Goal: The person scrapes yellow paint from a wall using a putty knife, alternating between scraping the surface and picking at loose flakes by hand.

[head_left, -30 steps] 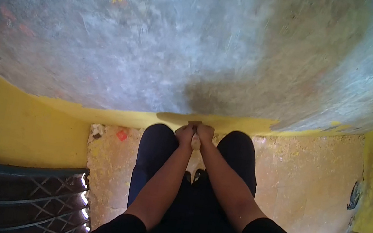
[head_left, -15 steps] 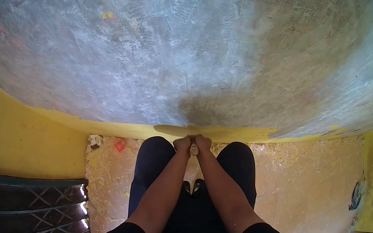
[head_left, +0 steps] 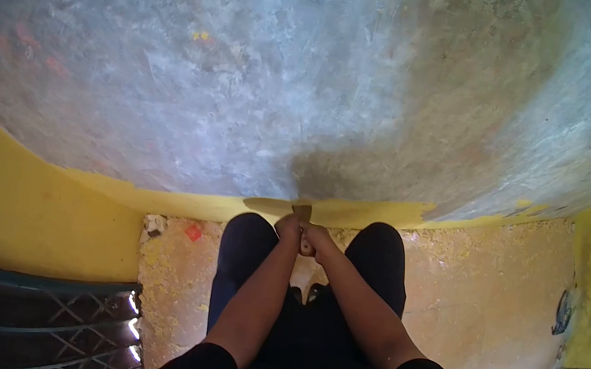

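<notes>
My left hand (head_left: 288,228) and my right hand (head_left: 314,238) are together between my knees, both wrapped round the handle of a scraper (head_left: 301,212). The handle's pale end (head_left: 306,249) pokes out below my fingers. The scraper's flat blade shows just above my hands, against the yellow lower strip of the wall (head_left: 353,211). Above that strip the wall has a grey, scraped-looking surface (head_left: 247,98).
The floor (head_left: 474,285) is strewn with yellow flakes along the wall. A red piece (head_left: 193,231) and a whitish lump (head_left: 155,224) lie at its left. A dark lattice rack (head_left: 40,306) stands lower left, and a dark object (head_left: 563,311) lies at the right.
My hands have tilted and shifted slightly, and the scraper blade now shows above them. The view has turned a little, so the marks on the wall sit further right.
</notes>
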{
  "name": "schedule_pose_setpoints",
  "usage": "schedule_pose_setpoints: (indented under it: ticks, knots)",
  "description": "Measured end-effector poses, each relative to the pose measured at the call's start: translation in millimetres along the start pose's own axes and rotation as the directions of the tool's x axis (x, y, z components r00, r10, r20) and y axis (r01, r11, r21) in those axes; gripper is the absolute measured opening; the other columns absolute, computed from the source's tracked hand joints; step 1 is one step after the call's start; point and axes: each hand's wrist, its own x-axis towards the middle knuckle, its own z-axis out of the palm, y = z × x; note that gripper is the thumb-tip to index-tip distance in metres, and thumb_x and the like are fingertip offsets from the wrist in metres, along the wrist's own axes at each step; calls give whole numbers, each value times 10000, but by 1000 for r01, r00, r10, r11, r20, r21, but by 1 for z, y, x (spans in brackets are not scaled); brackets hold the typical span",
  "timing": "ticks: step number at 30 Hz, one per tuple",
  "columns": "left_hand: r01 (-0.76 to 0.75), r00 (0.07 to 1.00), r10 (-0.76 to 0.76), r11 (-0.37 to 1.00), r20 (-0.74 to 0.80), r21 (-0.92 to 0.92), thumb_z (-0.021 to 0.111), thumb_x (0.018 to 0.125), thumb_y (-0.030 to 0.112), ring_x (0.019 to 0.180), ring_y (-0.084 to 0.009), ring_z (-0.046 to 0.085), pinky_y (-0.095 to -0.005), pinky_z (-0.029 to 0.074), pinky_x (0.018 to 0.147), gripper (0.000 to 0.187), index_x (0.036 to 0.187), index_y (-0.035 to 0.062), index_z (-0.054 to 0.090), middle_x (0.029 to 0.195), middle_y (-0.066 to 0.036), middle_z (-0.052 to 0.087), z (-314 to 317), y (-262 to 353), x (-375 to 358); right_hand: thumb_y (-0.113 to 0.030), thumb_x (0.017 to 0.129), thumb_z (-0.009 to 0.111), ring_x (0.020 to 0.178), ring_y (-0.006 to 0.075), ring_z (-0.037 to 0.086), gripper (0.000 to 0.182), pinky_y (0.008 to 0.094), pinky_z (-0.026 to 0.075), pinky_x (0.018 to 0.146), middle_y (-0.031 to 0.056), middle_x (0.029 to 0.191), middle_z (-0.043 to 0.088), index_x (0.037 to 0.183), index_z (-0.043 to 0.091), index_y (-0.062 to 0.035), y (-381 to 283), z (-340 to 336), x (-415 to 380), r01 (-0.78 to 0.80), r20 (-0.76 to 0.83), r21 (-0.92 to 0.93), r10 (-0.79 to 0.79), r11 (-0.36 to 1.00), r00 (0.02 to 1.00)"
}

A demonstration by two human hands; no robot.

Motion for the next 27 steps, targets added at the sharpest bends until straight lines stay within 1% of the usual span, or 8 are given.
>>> schedule_pose_setpoints:
  ticks: [2,4,7,12,18,21,23,27]
  knots:
    - [-11,1000,11,1000,-25,3,670,836,167,651,-162,567,-330,476,626,215,796,-45,670,754,-62,638,-2,-2,-10,-300,923,576,808,220,640,291,396,512,665,118,922,624,1028,609,-30,-8,-9,-43,26,81,-159,-13,987,997]
    - [103,994,-109,849,19,-519,672,865,166,648,-134,552,-302,459,612,211,818,-39,679,751,-45,636,2,10,-26,-336,935,552,822,227,641,299,406,501,676,110,941,622,1047,596,-63,-9,-26,-65,-13,129,-159,34,987,991]
    - [-77,997,75,888,-23,-454,678,894,189,642,-94,519,-260,429,582,193,794,24,684,729,6,607,-3,16,-33,-403,954,507,808,243,642,329,412,483,687,96,950,622,1085,577,-109,-9,-21,-74,-71,258,-137,105,988,960]
    - [-90,993,114,869,20,-487,670,909,219,588,-80,440,-269,365,533,240,802,5,683,645,28,527,-19,28,-55,-447,977,451,721,235,632,362,368,457,610,83,866,632,1063,570,-116,9,-13,-78,-80,408,-108,118,991,905]
    - [-181,975,214,922,60,-342,675,906,221,587,-80,452,-268,375,530,235,806,9,679,645,20,541,-23,20,-48,-453,996,404,611,189,591,372,335,423,543,45,694,597,980,548,-111,28,-4,-52,-17,300,-160,65,987,952]
    - [-115,983,160,922,93,-370,673,905,218,602,-92,495,-268,401,545,216,820,19,674,673,8,568,-26,29,-56,-476,1000,380,586,177,581,406,317,400,504,47,687,588,963,537,-103,32,-4,-47,7,222,-202,38,979,974]
    - [64,984,11,907,176,-416,664,907,207,614,-110,529,-272,420,556,198,832,24,668,702,-5,592,-26,28,-59,-481,1001,371,577,173,577,417,312,389,490,47,683,585,961,533,-99,31,-5,-47,6,198,-213,37,977,980]
    - [36,985,37,911,168,-411,658,906,197,614,-123,544,-278,430,563,187,833,25,666,715,-12,607,-18,19,-51,-476,1009,349,574,176,581,438,309,387,474,49,690,589,949,540,-87,30,-7,-48,-11,154,-254,52,967,987]
